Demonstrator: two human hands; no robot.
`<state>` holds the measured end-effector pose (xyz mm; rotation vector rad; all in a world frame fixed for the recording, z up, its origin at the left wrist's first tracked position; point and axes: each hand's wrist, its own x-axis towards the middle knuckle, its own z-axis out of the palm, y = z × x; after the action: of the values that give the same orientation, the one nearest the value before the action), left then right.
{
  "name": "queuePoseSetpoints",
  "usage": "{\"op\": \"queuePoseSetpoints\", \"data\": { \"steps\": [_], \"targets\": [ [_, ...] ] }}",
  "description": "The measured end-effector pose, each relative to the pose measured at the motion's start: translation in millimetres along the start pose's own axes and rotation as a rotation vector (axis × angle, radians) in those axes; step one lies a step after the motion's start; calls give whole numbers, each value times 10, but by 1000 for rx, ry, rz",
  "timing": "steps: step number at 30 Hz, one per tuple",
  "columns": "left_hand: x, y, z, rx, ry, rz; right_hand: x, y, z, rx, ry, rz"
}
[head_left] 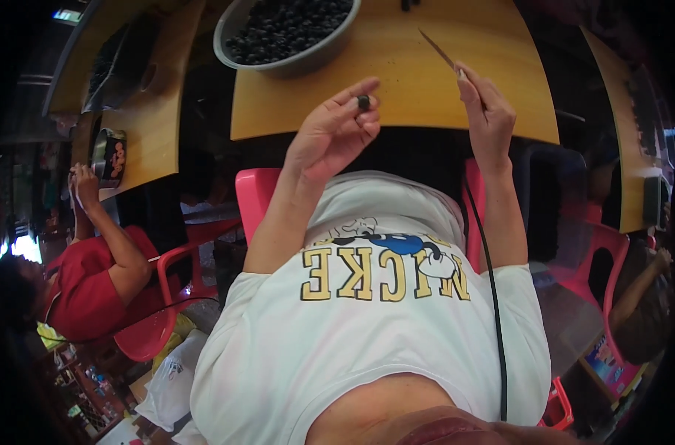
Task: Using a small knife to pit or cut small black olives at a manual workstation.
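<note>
Pinched between the thumb and fingers of my left hand (pixel 333 133) is a small dark round piece (pixel 363 101), like a nut or a small fruit. It is held above the near edge of the table. My right hand (pixel 489 111) grips a thin pointed knife (pixel 437 50) whose blade slants up and to the left, apart from the piece. Beyond my left hand stands a wide pale bowl (pixel 293 65), heaped with many similar dark round pieces (pixel 285 30). What kind they are I cannot tell.
The yellow wooden table (pixel 404 81) has a few dark specks on it. On the left, a person in red (pixel 103 289) works at another table (pixel 163 111) near a dark container (pixel 113 157). A second person's arm (pixel 641 285) shows at far right. Red chairs (pixel 155 330) stand around; a black cable (pixel 493 297) crosses my shirt.
</note>
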<state>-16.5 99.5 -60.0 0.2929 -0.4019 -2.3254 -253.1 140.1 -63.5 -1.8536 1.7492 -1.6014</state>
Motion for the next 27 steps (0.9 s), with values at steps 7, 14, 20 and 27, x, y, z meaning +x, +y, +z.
{"op": "queuePoseSetpoints", "data": {
  "steps": [7, 14, 20, 27],
  "targets": [
    [-116, 97, 1, 77, -134, 19, -73, -5, 52, 38, -58, 83],
    [-184, 178, -79, 298, -120, 65, -86, -23, 65, 109, -91, 106],
    [-10, 102, -109, -33, -42, -56, -92, -128, 100, 299, -137, 210],
    [28, 27, -31, 114, 169, 31, -87, -108, 68, 311, -159, 239]
  ]
}}
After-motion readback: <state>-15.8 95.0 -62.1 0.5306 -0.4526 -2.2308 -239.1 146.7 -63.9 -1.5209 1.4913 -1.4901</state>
